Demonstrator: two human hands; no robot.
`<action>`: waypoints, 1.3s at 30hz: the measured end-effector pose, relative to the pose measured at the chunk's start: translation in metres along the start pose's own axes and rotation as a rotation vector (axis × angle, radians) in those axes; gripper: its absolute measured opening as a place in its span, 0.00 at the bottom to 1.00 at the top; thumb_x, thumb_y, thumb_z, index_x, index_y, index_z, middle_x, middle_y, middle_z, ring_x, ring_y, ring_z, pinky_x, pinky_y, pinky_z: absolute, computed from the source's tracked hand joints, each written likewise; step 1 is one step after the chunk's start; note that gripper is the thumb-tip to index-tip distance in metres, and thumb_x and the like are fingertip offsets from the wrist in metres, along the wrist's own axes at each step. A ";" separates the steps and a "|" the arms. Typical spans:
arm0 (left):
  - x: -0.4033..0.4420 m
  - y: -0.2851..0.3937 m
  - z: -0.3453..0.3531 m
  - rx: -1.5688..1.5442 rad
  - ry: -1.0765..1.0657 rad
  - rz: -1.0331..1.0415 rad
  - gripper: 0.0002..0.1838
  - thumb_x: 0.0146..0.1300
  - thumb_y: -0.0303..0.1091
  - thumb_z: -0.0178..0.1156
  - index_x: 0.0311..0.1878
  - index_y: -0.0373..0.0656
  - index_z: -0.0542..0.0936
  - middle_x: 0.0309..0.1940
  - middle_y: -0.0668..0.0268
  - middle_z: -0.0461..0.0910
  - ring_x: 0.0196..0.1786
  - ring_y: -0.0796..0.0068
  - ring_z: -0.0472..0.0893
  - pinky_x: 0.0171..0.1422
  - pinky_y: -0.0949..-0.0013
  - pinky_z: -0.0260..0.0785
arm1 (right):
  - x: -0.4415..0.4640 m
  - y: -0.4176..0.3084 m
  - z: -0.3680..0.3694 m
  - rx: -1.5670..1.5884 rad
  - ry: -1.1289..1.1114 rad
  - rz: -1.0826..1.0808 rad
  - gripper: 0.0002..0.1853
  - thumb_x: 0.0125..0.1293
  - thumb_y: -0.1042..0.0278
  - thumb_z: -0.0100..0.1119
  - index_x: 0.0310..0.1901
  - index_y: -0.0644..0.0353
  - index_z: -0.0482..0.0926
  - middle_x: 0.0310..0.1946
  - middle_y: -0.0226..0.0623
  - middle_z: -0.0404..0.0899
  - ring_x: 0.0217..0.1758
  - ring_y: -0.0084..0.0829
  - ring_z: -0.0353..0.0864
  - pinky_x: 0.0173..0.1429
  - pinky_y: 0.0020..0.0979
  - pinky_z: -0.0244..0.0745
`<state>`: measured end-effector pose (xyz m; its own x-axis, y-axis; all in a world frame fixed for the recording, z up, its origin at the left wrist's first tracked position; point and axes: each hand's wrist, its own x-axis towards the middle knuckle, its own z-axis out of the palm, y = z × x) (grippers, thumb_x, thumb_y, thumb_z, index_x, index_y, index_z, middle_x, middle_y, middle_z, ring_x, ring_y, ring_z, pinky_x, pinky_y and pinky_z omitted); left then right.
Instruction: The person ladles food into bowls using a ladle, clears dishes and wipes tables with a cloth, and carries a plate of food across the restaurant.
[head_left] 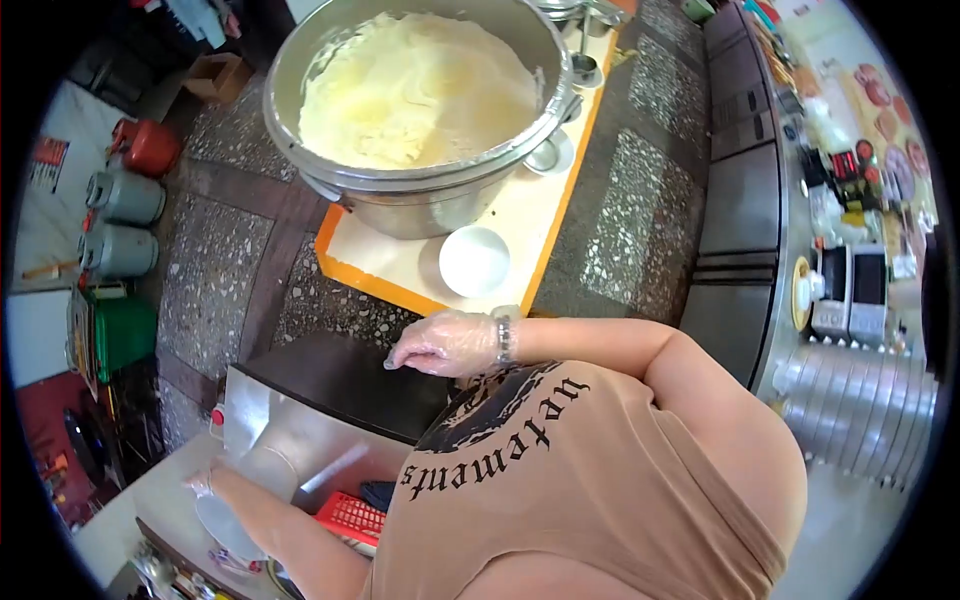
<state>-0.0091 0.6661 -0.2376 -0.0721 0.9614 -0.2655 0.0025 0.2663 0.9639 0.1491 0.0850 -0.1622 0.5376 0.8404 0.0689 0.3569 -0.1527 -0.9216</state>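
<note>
My right hand (445, 343), in a clear plastic glove with a bracelet at the wrist, hangs in front of my shirt. Its fingers are curled in and nothing shows in them. A white bowl (474, 262) stands just beyond it on a cream table with an orange edge (375, 290). Behind the bowl is a big metal pot (420, 205) holding a pale yellow, dough-like mass (420, 90). My left hand (205, 482) reaches far out over a counter at lower left, beside a pale round container (225, 525); its fingers are too small to make out.
A dark-topped metal unit (335, 385) stands between me and the table. Gas cylinders (125, 197) and a green bin (125, 330) line the left wall. A red basket (352, 518) sits below me. Steel cabinets (740, 210) and a cluttered counter run along the right.
</note>
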 end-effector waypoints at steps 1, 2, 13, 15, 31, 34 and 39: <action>-0.004 0.002 -0.007 0.004 0.006 0.016 0.30 0.67 0.52 0.43 0.64 0.38 0.66 0.61 0.57 0.70 0.64 0.60 0.68 0.69 0.55 0.53 | 0.000 0.003 0.001 0.011 0.020 -0.004 0.08 0.63 0.70 0.53 0.43 0.57 0.79 0.42 0.36 0.81 0.46 0.38 0.80 0.50 0.36 0.75; -0.009 0.002 -0.013 0.008 0.015 0.030 0.31 0.67 0.53 0.42 0.63 0.38 0.66 0.61 0.56 0.70 0.64 0.60 0.67 0.70 0.55 0.52 | -0.004 0.006 0.000 0.016 0.036 0.006 0.08 0.63 0.70 0.53 0.43 0.57 0.79 0.42 0.36 0.81 0.46 0.38 0.80 0.50 0.36 0.75; -0.152 -0.086 -0.083 -0.020 -0.287 0.061 0.31 0.71 0.55 0.38 0.56 0.33 0.71 0.55 0.55 0.73 0.61 0.59 0.68 0.72 0.53 0.49 | -0.114 0.130 -0.071 -0.155 0.217 0.624 0.14 0.62 0.64 0.50 0.46 0.57 0.79 0.48 0.44 0.78 0.53 0.45 0.75 0.60 0.40 0.68; -0.242 -0.075 -0.064 0.261 -0.406 0.143 0.25 0.73 0.47 0.39 0.56 0.34 0.71 0.53 0.59 0.75 0.57 0.62 0.72 0.69 0.54 0.56 | -0.127 0.165 -0.106 -0.219 0.263 0.613 0.15 0.61 0.65 0.50 0.47 0.58 0.79 0.50 0.45 0.77 0.54 0.46 0.74 0.61 0.39 0.68; -0.673 -0.108 0.046 0.852 -0.594 0.358 0.05 0.65 0.26 0.47 0.40 0.37 0.72 0.36 0.58 0.76 0.42 0.63 0.77 0.46 0.60 0.69 | -0.114 0.430 -0.437 -1.221 -0.162 0.952 0.22 0.66 0.65 0.44 0.61 0.60 0.70 0.64 0.43 0.66 0.72 0.44 0.54 0.72 0.54 0.40; -0.698 -0.089 0.061 1.098 -0.592 0.349 0.07 0.66 0.29 0.47 0.40 0.36 0.72 0.37 0.56 0.77 0.42 0.61 0.76 0.48 0.60 0.68 | -0.118 0.456 -0.443 -1.308 -0.421 1.014 0.20 0.67 0.63 0.45 0.58 0.57 0.75 0.61 0.41 0.71 0.69 0.42 0.61 0.72 0.55 0.36; -0.711 -0.080 0.070 1.166 -0.510 0.244 0.11 0.66 0.31 0.45 0.42 0.34 0.74 0.41 0.51 0.78 0.44 0.54 0.76 0.51 0.57 0.67 | -0.147 0.415 -0.461 -0.881 -0.474 1.239 0.19 0.67 0.62 0.45 0.53 0.60 0.78 0.56 0.43 0.75 0.61 0.40 0.72 0.64 0.41 0.62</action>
<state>0.1122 -0.0338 -0.1280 0.4387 0.8422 -0.3135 0.8426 -0.2643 0.4691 0.5706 -0.3417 -0.3790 0.6029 0.0258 -0.7974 0.2997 -0.9336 0.1964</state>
